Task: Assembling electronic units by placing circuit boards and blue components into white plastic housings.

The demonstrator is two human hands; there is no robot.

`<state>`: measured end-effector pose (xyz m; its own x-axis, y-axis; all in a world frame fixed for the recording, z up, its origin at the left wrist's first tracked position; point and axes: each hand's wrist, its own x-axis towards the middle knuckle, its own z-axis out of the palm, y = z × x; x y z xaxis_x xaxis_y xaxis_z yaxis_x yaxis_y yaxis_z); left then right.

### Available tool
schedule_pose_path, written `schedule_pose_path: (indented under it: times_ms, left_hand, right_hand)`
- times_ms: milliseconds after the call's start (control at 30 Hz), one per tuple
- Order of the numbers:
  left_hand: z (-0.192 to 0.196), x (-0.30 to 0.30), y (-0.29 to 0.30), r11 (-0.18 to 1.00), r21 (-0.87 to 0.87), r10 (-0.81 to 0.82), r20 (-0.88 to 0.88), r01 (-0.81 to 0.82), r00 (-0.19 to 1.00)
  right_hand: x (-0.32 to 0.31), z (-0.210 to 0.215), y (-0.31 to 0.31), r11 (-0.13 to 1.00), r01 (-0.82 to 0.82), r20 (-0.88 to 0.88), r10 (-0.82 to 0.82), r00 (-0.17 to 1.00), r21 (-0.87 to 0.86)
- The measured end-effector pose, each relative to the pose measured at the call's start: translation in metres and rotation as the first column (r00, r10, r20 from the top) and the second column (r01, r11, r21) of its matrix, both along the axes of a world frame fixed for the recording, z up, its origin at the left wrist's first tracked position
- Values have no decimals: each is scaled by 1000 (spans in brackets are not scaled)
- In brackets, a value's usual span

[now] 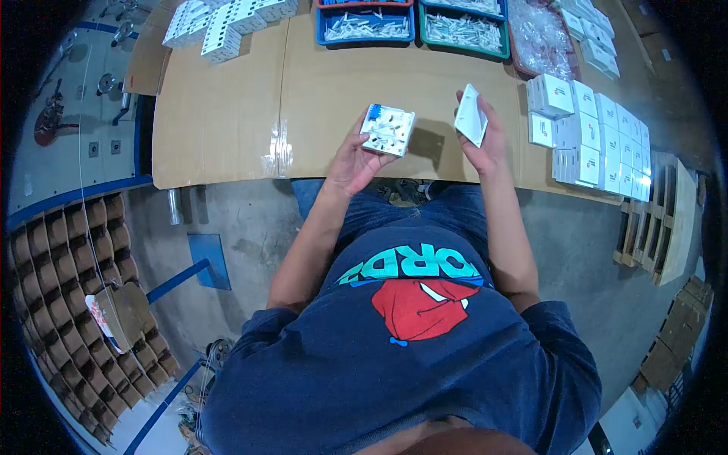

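My left hand (353,161) holds a square white switch base (387,129) with blue parts showing on its upturned face; my fingers (369,142) are curled round its near edge and lower corner, thumb along the left side, gripping it just above the front edge of the desk (227,114); my right hand (485,140) holds a plain white cover plate (471,115), tilted on edge, with the thumb on its near face and the fingers wrapped behind it, closed on it; the two pieces are near each other but apart, with bare cardboard-coloured desk between them; just to the right of my right hand stand rows of small white boxes (591,140); at the far side of the desk sit a blue tray (365,26) and a green tray (464,30), both filled with small white parts.
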<state>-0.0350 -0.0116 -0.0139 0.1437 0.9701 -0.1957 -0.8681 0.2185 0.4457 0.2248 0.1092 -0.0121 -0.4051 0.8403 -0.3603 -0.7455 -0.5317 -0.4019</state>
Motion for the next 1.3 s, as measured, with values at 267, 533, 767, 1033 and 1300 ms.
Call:
schedule_pose_path:
  times_ms: [267,533,767,1033,1300]
  left_hand:
    - [-9,-4,1,981,-129,-106,259,143,960]
    - [3,14,4,961,-124,-150,514,246,844]
    - [1,19,7,982,-32,-150,480,188,864]
    - [1,15,3,981,-72,-147,347,183,926]
    - [7,21,11,989,-60,-108,344,137,933]
  right_hand:
    - [-3,10,-10,993,-120,-426,117,897,19]
    - [-10,20,-14,992,-92,-551,125,825,86]
    - [-8,16,-10,997,-64,-574,78,815,44]
    - [-4,10,-15,995,-101,-596,75,800,-10]
    - [-14,52,-15,970,-181,-301,224,927,163]
